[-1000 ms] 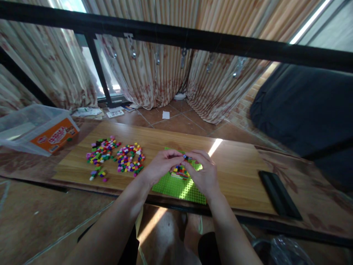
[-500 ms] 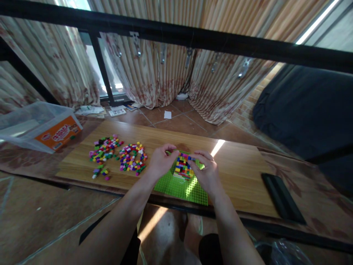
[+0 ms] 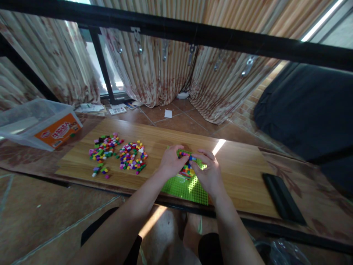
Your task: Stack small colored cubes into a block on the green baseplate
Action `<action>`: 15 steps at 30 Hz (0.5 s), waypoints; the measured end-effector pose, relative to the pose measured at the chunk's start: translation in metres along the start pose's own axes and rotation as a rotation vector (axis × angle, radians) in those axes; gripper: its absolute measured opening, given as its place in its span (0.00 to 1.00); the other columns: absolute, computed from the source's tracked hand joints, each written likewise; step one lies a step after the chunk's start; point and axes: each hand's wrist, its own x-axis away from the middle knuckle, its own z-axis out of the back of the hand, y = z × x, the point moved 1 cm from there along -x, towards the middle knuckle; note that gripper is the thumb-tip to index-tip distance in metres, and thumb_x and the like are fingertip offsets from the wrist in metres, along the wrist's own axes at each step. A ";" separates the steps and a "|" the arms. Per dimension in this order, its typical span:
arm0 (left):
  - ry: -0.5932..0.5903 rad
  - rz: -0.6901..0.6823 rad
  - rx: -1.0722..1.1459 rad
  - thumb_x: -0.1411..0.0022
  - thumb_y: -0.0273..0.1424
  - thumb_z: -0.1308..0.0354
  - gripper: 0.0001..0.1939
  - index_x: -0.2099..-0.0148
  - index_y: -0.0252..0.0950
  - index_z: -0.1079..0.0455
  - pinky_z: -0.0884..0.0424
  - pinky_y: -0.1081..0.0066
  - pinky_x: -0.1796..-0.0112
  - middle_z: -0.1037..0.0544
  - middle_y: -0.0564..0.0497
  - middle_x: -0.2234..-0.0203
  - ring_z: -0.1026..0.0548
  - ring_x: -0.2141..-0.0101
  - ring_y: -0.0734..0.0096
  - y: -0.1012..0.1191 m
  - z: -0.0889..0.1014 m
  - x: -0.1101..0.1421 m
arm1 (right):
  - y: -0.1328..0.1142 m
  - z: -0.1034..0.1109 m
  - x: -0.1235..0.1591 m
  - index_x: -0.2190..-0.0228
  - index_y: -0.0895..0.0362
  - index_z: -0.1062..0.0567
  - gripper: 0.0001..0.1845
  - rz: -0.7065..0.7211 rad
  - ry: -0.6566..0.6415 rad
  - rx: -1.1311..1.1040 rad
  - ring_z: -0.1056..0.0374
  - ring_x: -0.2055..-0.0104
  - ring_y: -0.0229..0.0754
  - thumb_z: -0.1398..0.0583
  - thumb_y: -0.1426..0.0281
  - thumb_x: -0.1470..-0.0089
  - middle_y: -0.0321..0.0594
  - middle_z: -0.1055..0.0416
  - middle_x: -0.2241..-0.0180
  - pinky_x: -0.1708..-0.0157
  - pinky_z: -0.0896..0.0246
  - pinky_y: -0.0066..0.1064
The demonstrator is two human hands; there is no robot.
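Note:
On the green baseplate [image 3: 179,189] stands a low build of colourful toy bricks [image 3: 186,171], partly covered by my hands. My right hand [image 3: 208,171] pinches a small blue brick [image 3: 190,158] between thumb and forefinger at the far right part of the build. From the other side, my left hand [image 3: 171,161] reaches over the build, its thumb stretched to the bricks near the blue one. That hand's thumb and fingers are apart, with nothing visible held between them.
Two loose heaps of small bricks [image 3: 133,156] lie left on the wooden board [image 3: 237,173]. A clear plastic box [image 3: 41,123] with an orange label stands at the far left. A black oblong object [image 3: 283,198] rests at the board's right end. A dark rail [image 3: 176,27] crosses above.
My hands were together around a small brick above the build, then parted. The right hand stayed at the build's right side with the blue brick; the left hand moved back right, over the bricks.

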 end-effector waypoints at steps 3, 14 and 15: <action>-0.013 0.010 0.010 0.45 0.31 0.40 0.17 0.52 0.32 0.28 0.34 0.58 0.49 0.24 0.40 0.54 0.27 0.53 0.57 -0.001 -0.002 -0.001 | -0.001 0.002 0.000 0.63 0.52 0.21 0.10 -0.064 -0.015 -0.050 0.31 0.54 0.47 0.37 0.64 0.49 0.45 0.30 0.54 0.60 0.31 0.41; -0.039 0.027 0.070 0.45 0.32 0.40 0.15 0.55 0.33 0.27 0.32 0.62 0.52 0.21 0.44 0.60 0.25 0.58 0.62 -0.005 -0.004 0.000 | 0.008 -0.001 -0.004 0.65 0.58 0.21 0.17 -0.373 0.063 -0.378 0.28 0.63 0.45 0.37 0.58 0.51 0.46 0.23 0.64 0.62 0.32 0.38; -0.039 0.025 0.069 0.45 0.33 0.40 0.15 0.55 0.33 0.27 0.32 0.62 0.52 0.22 0.44 0.60 0.25 0.59 0.62 -0.005 -0.004 0.000 | 0.008 -0.004 -0.003 0.64 0.59 0.21 0.18 -0.392 0.066 -0.413 0.27 0.64 0.45 0.37 0.58 0.51 0.46 0.22 0.65 0.62 0.32 0.38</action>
